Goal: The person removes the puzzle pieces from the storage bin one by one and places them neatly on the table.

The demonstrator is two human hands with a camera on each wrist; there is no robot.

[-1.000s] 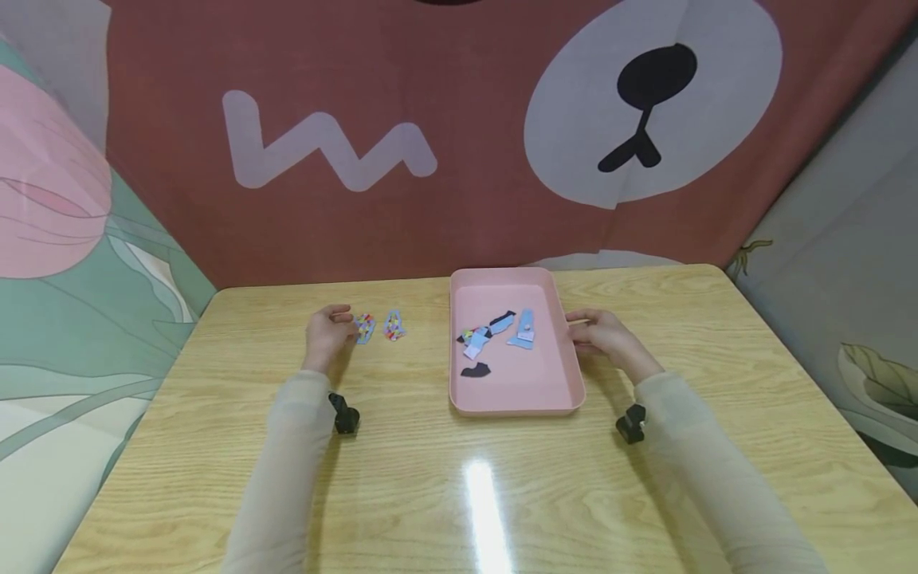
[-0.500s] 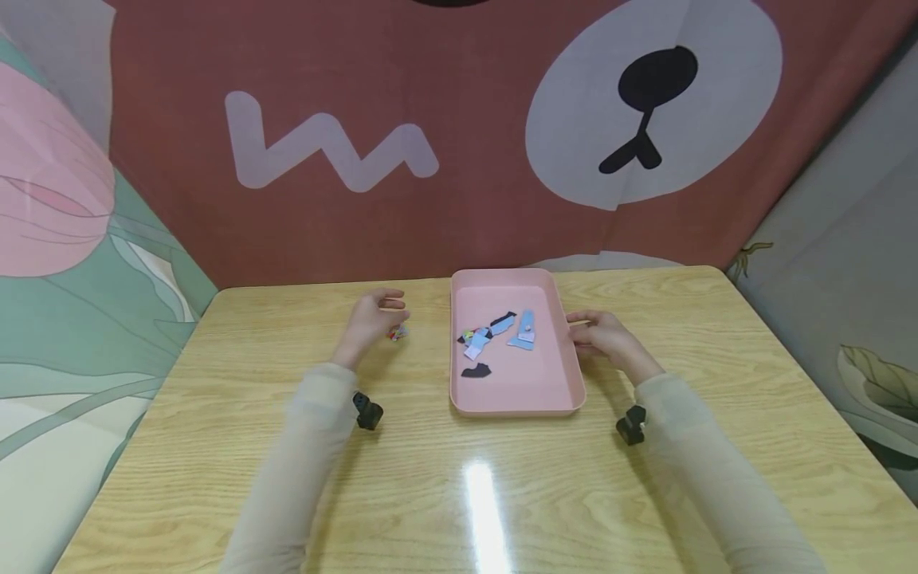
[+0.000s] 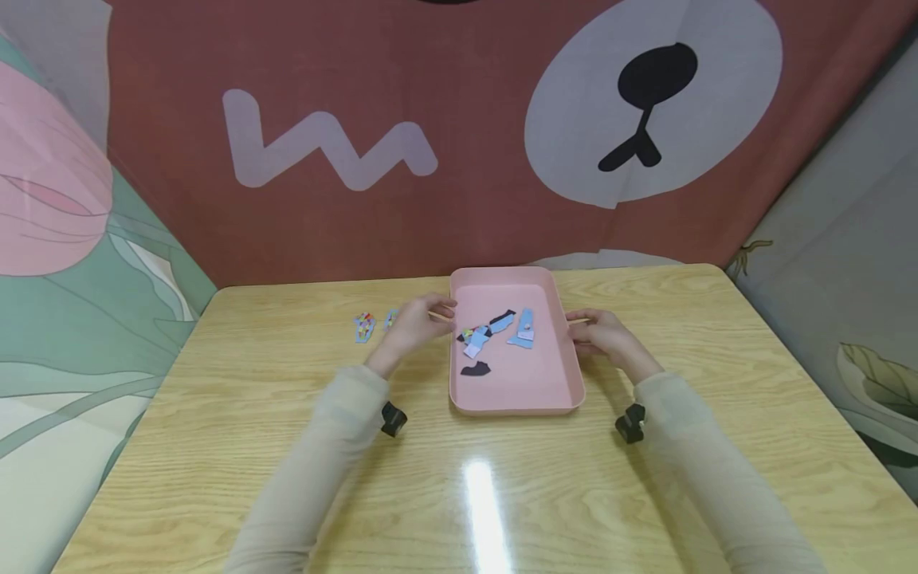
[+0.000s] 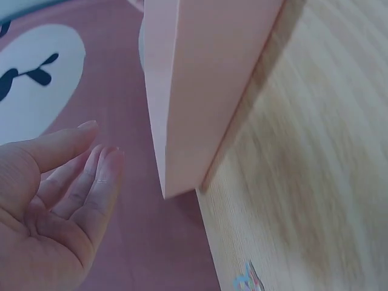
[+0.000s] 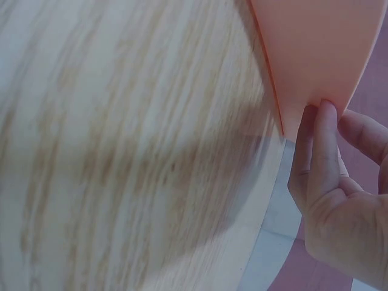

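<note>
The left hand (image 4: 60,212), fingers loosely bent and holding nothing, seems to meet the left side of the pink tray (image 3: 523,391) in the head view, though the left wrist view shows a gap; the right hand (image 5: 351,224) grips the tray's right edge, with fingertips (image 5: 327,112) against its outer wall. Only the head view shows the blue and black pieces (image 3: 526,329) inside the tray, between the hands, while two patterned pieces (image 3: 364,328) lie on the table (image 3: 215,478), left of the left hand.
</note>
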